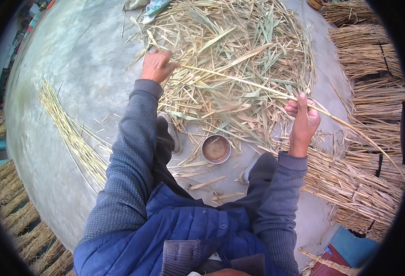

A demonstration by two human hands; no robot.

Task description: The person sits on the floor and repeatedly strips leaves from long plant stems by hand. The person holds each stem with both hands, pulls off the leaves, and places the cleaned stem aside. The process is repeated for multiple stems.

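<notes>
A long, thin yellowish reed stalk [244,80] stretches between my two hands, above a broad heap of stripped leaves [234,46]. My left hand [157,66] is closed around its left end, over the heap's left edge. Further right, my right hand [302,117] grips the same stalk with the thumb laid along it. Past that hand the stalk bends down to the right, over the stacked reeds. Below the heap, between my feet, stands a small round metal bowl [216,149] with something brownish inside.
A loose bundle of slender peeled stalks [73,133] lies on the concrete floor [73,55] at the left. Unstripped reeds [350,177] are piled at the right, beside tied bundles [377,101]. More bundles [25,221] lie at the lower left.
</notes>
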